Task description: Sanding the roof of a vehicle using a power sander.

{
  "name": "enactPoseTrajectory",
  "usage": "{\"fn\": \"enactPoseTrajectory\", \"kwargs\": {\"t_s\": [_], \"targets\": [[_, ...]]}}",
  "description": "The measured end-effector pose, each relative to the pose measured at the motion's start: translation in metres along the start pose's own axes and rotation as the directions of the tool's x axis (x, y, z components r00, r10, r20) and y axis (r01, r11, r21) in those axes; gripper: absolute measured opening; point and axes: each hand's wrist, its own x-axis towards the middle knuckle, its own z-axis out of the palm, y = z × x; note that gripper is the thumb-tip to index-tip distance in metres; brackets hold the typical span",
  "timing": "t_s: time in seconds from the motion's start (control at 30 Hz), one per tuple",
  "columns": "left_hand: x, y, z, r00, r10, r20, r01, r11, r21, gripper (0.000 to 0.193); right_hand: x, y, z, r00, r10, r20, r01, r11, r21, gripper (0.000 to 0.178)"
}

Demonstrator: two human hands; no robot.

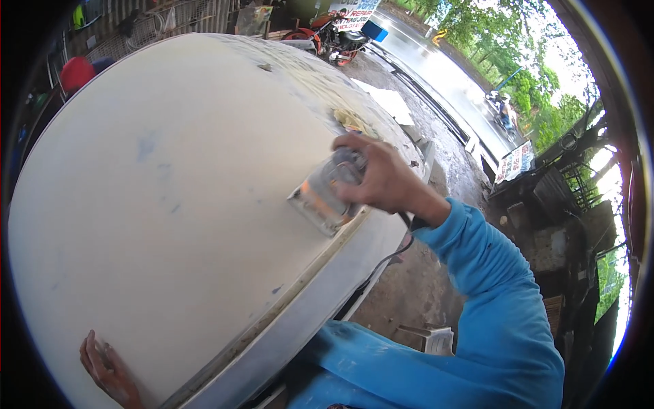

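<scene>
Head view: sander (321, 195) under right fingers (349, 141), on pale panel (170, 204).

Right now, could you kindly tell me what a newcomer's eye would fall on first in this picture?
Most likely the broad, pale curved panel, which fills the left and centre of the view. Next comes the grey-and-orange power sander near the panel's right edge, gripped by the right hand at the end of a bright blue sleeve. Beyond the panel, at the top, a red motorcycle also stands out.

Right grip (380, 172) tight, left grip (109, 371) apparently half-curled.
</scene>
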Motion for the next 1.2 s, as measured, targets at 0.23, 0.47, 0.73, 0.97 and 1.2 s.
{"fn": "enactPoseTrajectory", "kwargs": {"t_s": [0.23, 0.47, 0.73, 0.97, 1.2], "targets": [[0.0, 0.003, 0.002, 0.999, -0.005, -0.04, 0.002, 0.997, -0.071, 0.038, -0.006, 0.1, -0.026, 0.944, 0.324, -0.067, -0.325, 0.946, -0.003, 0.058], [0.002, 0.011, -0.001, 0.999, 0.02, -0.046, -0.022, 0.999, -0.031, 0.038, 0.0, 0.081, -0.017, 0.96, 0.27, -0.068, -0.271, 0.963, 0.002, 0.059], [0.001, 0.008, 0.003, 0.998, -0.017, -0.065, 0.011, 0.996, -0.087, 0.035, 0.008, -0.001, 0.004, 1.0, 0.016, -0.015, -0.016, 1.0, 0.02, 0.056], [0.001, 0.009, -0.001, 0.998, -0.016, -0.059, 0.008, 0.992, -0.129, 0.035, 0.009, 0.083, -0.018, 0.956, 0.284, -0.078, -0.287, 0.957, -0.036, 0.063], [0.004, 0.017, -0.005, 0.995, 0.059, -0.079, -0.062, 0.997, -0.047, 0.038, 0.0, 0.071, -0.016, 0.925, 0.366, -0.099, -0.37, 0.929, -0.026, 0.055]]}}
